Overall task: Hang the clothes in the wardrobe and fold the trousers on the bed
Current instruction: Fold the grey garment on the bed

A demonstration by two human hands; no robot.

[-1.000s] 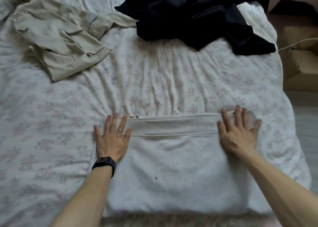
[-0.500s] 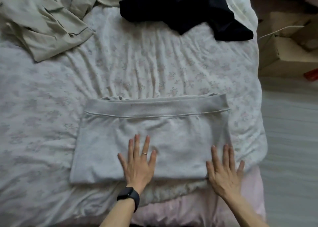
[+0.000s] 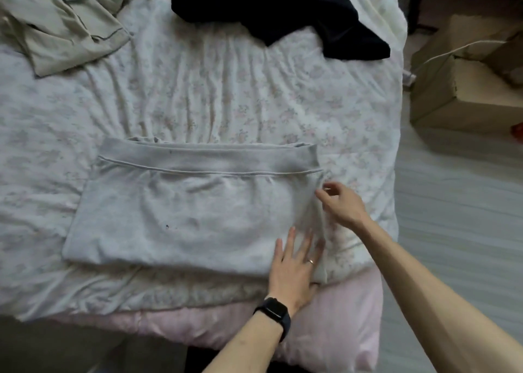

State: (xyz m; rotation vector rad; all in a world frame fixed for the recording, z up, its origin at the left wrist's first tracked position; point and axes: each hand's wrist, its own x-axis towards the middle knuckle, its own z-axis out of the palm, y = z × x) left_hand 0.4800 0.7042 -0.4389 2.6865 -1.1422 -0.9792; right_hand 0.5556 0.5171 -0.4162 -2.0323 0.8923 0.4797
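On folded trousers (image 3: 184, 211), left hand (image 3: 294, 265) slid rightward

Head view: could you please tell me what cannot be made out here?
In the head view:
- Right hand: blurred fingers at the right edge of the grey trousers; pinching or not, unclear.
- Black garment: cut off by the top edge; its kind unclear.
- Beige garment: cut off at the top left corner.
- Wardrobe: outside the view.

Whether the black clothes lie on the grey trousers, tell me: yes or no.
No: the black clothes lie farther off, apart from the grey trousers, with flowered sheet showing between them.
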